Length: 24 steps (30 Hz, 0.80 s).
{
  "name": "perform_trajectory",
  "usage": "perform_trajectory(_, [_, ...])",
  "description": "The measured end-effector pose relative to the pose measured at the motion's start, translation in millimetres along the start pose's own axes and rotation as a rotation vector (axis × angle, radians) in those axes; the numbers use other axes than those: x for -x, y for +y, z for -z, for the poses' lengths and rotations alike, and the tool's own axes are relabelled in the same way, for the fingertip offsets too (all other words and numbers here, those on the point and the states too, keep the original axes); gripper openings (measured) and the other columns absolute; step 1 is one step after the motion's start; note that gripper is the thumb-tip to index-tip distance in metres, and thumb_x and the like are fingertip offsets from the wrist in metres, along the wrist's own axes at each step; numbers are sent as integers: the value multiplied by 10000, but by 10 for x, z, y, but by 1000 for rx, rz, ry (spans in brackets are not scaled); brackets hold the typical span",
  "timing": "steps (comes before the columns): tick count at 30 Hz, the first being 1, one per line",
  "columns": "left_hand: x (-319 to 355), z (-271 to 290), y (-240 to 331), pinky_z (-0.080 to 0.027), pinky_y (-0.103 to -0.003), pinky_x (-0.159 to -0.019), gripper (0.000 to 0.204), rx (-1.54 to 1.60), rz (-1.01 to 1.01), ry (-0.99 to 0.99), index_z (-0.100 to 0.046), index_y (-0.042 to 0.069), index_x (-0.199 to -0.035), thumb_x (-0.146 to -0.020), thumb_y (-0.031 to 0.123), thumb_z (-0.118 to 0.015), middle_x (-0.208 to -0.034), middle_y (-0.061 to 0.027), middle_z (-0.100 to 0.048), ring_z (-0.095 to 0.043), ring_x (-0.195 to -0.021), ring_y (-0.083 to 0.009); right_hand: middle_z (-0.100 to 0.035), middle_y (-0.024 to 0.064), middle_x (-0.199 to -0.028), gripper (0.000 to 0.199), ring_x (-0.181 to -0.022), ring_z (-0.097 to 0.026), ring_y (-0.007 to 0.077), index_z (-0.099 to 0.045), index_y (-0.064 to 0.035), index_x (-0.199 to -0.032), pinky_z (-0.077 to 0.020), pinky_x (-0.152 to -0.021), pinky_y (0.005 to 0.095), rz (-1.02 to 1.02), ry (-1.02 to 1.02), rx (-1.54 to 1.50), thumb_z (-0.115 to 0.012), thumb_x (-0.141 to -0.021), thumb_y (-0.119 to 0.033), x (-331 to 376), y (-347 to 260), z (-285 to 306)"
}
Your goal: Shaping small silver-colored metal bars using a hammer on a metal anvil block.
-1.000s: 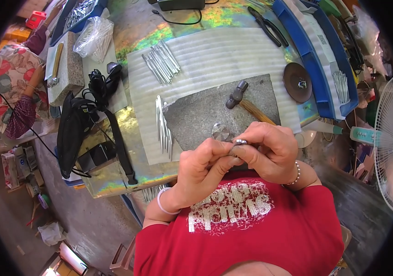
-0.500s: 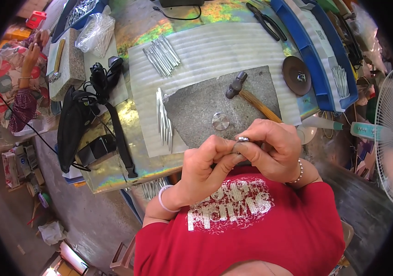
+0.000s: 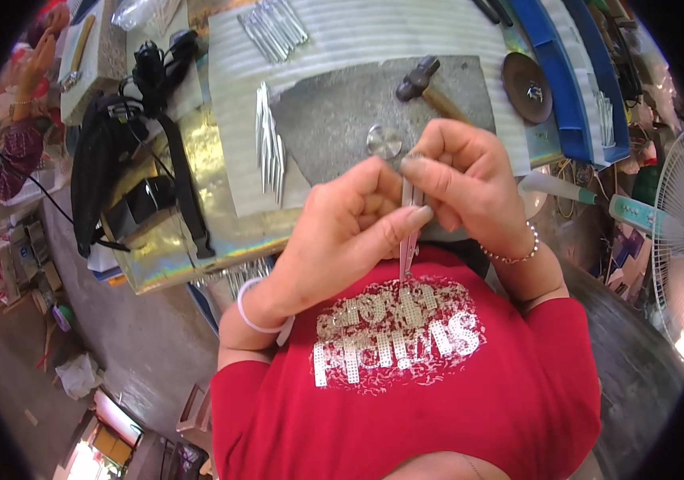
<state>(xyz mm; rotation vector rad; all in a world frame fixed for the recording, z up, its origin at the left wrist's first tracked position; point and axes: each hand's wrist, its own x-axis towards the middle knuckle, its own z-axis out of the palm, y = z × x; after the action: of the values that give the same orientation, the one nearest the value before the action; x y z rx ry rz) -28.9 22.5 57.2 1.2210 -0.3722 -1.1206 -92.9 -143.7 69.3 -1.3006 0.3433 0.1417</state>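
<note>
In front of my chest I hold a slim, pointed silver metal piece (image 3: pixel 408 240), shaped like a pair of tweezers, with its narrow end toward my shirt. My left hand (image 3: pixel 358 220) is closed on its middle, the thumb lying across it. The thumb and fingers of my right hand (image 3: pixel 466 180) pinch its upper end, which they partly hide. Just beyond my fingers, a small round metal disc (image 3: pixel 384 142) rests on the grey slab (image 3: pixel 326 108). A hammer (image 3: pixel 419 78) with a wooden handle lies on that slab, its handle partly behind my right hand.
Similar silver pieces lie in a near pile (image 3: pixel 268 144) and a far pile (image 3: pixel 272 30) on white foam sheeting (image 3: pixel 230 120). A brown dish (image 3: pixel 527 88) and blue tray (image 3: pixel 554 76) are at right, a black bag (image 3: pixel 102 172) at left. A fan (image 3: pixel 678 240) stands far right; another person's hand (image 3: pixel 36 68) shows far left.
The table has shifted up in the view. The metal piece, seen only as a small end between my fingertips before, now shows lengthwise. My right hand has moved to its upper end.
</note>
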Motion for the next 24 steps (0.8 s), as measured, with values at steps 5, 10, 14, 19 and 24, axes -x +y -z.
perform_trajectory(5, [-28, 63, 38, -442, -187, -428, 209, -1, 43, -50, -428, 15, -847, -900, 135, -591, -615, -40, -576, -573, -512, -72, -523, -2, -555, 174, -389, -409, 16, -533, -37, -759, -291, -352, 164, -69, 38, -118, -602, -883, -138, -37, 98, -28])
perform_trajectory(10, [-83, 74, 51, -452, -204, -381, 251, 95, 150, -54, -447, 0, -848, -886, 181, -616, -600, -72, -596, -579, -453, -108, -534, -4, -583, 166, -383, -400, 19, -530, -56, -755, -301, -348, 163, -115, 46, -359, -600, -881, -138, -32, 208, -26])
perform_trajectory(14, [-99, 98, 56, -447, -205, -382, 246, 43, 180, -80, -456, -3, -838, -882, 175, -619, -583, -72, -589, -572, -445, -107, -542, -2, -599, 150, -386, -398, 20, -531, -52, -778, -306, -347, 164, -97, 98, -369, -599, -882, -137, 16, 289, -54])
perform_trajectory(19, [-125, 70, 113, -420, -177, -369, 236, -123, 157, -114, -472, 13, -853, -882, 190, -626, -549, -32, -562, -543, -423, -72, -564, 12, -623, 139, -401, -409, 22, -529, -39, -817, -313, -351, 163, 21, 196, -255, -598, -885, -139, 99, 327, -82])
perform_trajectory(24, [-181, 64, 157, -443, -216, -386, 225, -158, 174, -150, -445, -12, -808, -888, 133, -597, -581, -85, -592, -577, -452, -112, -568, 15, -628, 137, -407, -412, 22, -528, -38, -821, -314, -354, 162, 10, 210, -296, -598, -885, -136, 96, 322, -55])
